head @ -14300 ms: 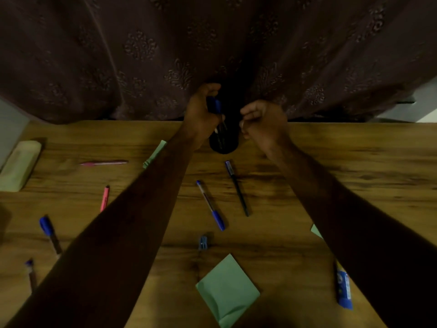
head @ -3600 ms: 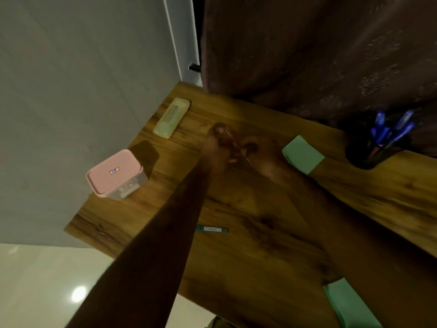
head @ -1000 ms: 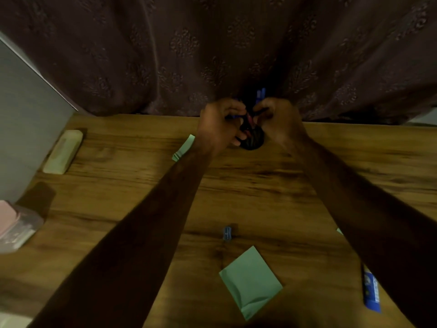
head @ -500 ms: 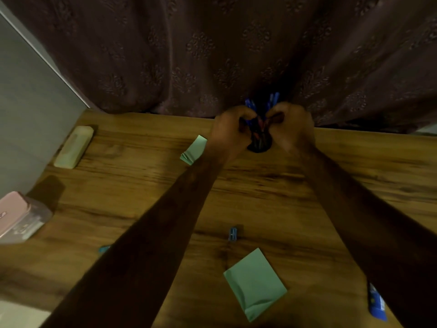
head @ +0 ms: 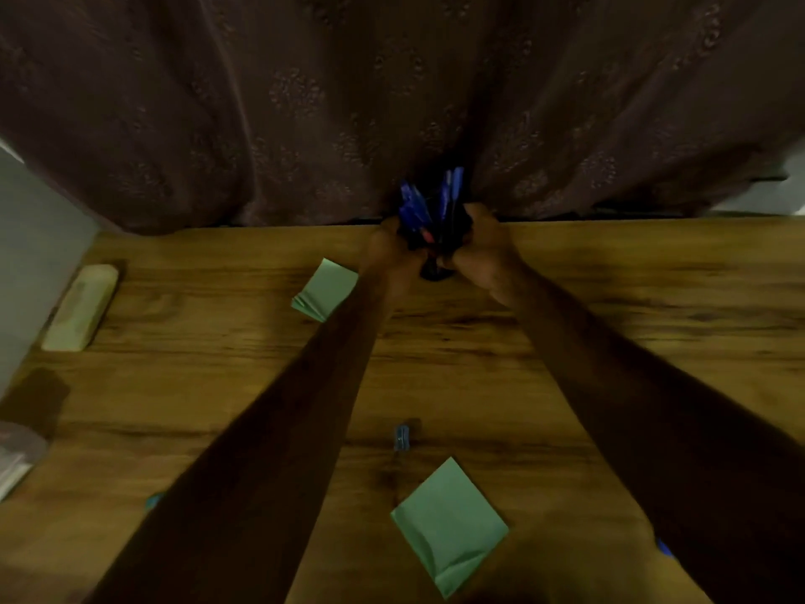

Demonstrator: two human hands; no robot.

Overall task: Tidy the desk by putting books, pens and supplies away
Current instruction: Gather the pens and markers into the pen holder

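Evidently the pens (head: 435, 202) stand bunched in the dark pen cup (head: 433, 269), which the left hand (head: 387, 252) and right hand (head: 479, 250) clasp, each grip curled round its side. Pen-stowing looks nearly finished. Next, release and reach back from the grips for the green notepaper (head: 448, 525) and the small blue item (head: 401, 438) on the bench (head: 610, 320).

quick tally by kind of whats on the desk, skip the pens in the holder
green paper pads: 2
pale case: 1
small blue clip: 1
lidded box: 1
pen holder: 1
half-hidden bluish items: 2
total: 8
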